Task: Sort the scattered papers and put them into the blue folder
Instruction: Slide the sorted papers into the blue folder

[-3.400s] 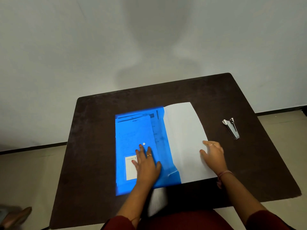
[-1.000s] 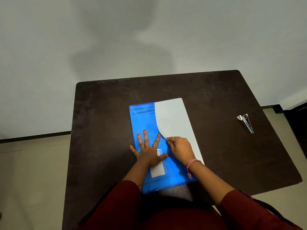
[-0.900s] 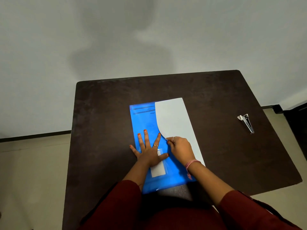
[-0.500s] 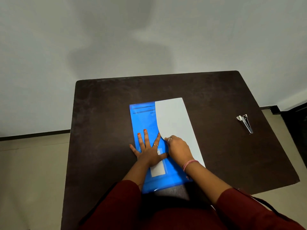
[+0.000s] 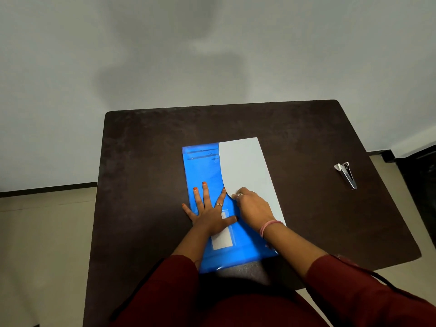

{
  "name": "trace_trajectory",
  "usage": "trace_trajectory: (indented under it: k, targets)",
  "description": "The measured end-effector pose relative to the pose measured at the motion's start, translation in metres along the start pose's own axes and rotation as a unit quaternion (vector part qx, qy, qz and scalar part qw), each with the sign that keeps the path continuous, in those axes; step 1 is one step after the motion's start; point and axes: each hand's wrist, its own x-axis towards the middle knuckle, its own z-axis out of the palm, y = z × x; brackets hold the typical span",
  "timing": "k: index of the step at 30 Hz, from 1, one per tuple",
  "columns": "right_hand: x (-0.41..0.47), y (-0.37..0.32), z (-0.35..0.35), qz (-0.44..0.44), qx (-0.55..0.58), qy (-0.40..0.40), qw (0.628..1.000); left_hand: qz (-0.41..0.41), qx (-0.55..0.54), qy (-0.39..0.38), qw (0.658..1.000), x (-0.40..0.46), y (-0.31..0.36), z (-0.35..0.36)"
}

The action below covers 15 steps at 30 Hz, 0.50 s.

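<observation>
A translucent blue folder [image 5: 205, 171] lies in the middle of the dark table, with printed papers showing through its cover and a white label near its lower part. A white flap [image 5: 245, 168] is folded over the folder's right side, its edge curving in toward the centre. My left hand [image 5: 208, 212] lies flat on the blue cover, fingers spread and straight. My right hand [image 5: 253, 210] has its fingers curled at the rounded tip of the white flap, pressing it down on the folder beside my left index finger.
A metal stapler [image 5: 346, 174] lies on the right side of the dark brown table [image 5: 141, 185]. A pale wall stands behind the table. Tiled floor shows at left and right. My red sleeves fill the lower frame.
Over the last seconds the flap was folded from lying open on the right to lying over the folder. In the last half second both hands have hardly moved.
</observation>
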Motion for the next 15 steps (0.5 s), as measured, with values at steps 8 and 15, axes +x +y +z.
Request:
trace_trajectory:
  k: [8, 15]
  targets:
    - [0.002, 0.0, -0.006, -0.033, -0.049, -0.005, 0.998, 0.001, 0.005, 0.007, 1.0, -0.001, 0.0, 0.0]
    - [-0.005, -0.003, 0.021, -0.073, -0.225, -0.012, 0.971, -0.003, -0.01, 0.031, 0.999, -0.002, 0.0, 0.003]
